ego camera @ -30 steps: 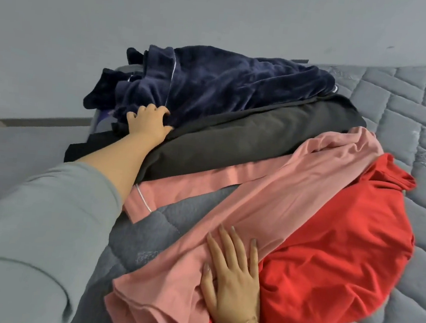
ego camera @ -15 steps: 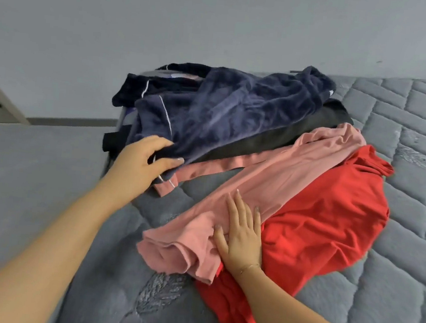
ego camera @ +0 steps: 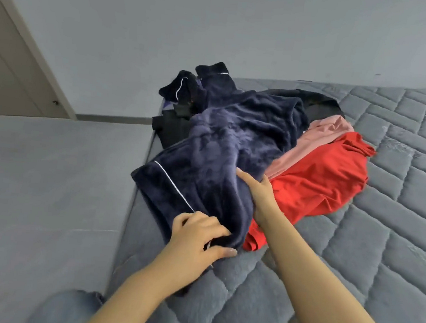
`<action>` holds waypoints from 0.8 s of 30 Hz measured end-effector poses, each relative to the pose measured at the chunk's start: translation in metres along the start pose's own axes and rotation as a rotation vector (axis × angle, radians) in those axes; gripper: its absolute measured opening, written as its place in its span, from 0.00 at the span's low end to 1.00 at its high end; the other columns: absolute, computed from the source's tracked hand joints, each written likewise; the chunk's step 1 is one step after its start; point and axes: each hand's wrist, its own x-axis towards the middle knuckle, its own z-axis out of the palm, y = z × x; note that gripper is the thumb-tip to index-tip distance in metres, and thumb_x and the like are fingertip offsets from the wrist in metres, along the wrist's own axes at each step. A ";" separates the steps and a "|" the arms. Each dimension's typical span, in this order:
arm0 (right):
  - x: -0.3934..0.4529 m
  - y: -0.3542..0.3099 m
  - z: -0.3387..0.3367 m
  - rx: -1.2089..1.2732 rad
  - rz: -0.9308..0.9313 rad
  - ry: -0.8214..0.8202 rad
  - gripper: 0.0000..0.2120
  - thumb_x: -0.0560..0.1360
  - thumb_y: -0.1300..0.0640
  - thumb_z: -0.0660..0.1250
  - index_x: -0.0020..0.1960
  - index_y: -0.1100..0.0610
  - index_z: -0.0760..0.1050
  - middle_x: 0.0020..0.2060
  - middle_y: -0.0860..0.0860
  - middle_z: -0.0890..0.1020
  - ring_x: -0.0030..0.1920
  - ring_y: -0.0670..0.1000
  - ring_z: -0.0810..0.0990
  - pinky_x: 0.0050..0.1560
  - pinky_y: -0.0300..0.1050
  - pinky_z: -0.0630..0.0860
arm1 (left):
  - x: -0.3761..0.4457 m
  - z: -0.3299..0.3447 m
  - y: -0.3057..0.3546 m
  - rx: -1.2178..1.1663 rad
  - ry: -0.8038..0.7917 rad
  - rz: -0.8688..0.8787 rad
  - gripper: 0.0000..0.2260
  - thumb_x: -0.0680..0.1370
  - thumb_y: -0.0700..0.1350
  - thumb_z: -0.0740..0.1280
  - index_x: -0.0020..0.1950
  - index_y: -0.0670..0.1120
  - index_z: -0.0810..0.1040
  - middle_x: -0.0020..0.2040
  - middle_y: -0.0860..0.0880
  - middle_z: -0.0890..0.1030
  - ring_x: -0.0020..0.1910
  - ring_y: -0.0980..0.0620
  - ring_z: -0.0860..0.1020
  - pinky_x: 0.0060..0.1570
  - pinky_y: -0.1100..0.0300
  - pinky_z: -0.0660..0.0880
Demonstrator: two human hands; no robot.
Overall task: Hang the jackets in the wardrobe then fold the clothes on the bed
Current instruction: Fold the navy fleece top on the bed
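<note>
Here both hands' fingers grip navy fleece garment (ego camera: 224, 141): left hand (ego camera: 196, 240), right hand (ego camera: 258, 194).

Grey wall (ego camera: 219, 26); grey floor (ego camera: 48, 184); door (ego camera: 12, 77) at left.

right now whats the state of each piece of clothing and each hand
navy fleece garment: crumpled, gripped by both hands, draped over the pile
left hand: gripping its near hem
right hand: gripping its fold
pink garment: unfolded, partly covered
red garment: unfolded on bed
black garment: mostly buried
</note>
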 end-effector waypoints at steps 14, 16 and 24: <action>-0.218 0.044 -0.185 -0.062 0.132 0.145 0.18 0.74 0.62 0.70 0.61 0.48 0.79 0.58 0.53 0.83 0.57 0.56 0.83 0.58 0.55 0.78 | 0.006 0.041 0.067 -0.498 0.149 -0.290 0.13 0.75 0.43 0.73 0.58 0.53 0.80 0.54 0.58 0.82 0.55 0.63 0.77 0.54 0.69 0.69; -0.238 0.054 -0.190 -0.043 0.183 0.169 0.16 0.75 0.64 0.69 0.60 0.50 0.79 0.56 0.55 0.84 0.57 0.57 0.83 0.60 0.58 0.77 | 0.022 0.052 0.060 -0.555 0.321 -0.394 0.16 0.76 0.43 0.72 0.62 0.52 0.76 0.58 0.57 0.79 0.60 0.59 0.75 0.58 0.68 0.68; -0.278 0.060 -0.177 -0.337 0.280 -0.117 0.15 0.73 0.64 0.73 0.58 0.55 0.80 0.55 0.54 0.83 0.56 0.50 0.82 0.57 0.41 0.77 | 0.078 0.103 0.046 0.016 -0.016 -0.512 0.32 0.75 0.57 0.71 0.75 0.54 0.64 0.71 0.47 0.68 0.70 0.43 0.68 0.67 0.42 0.65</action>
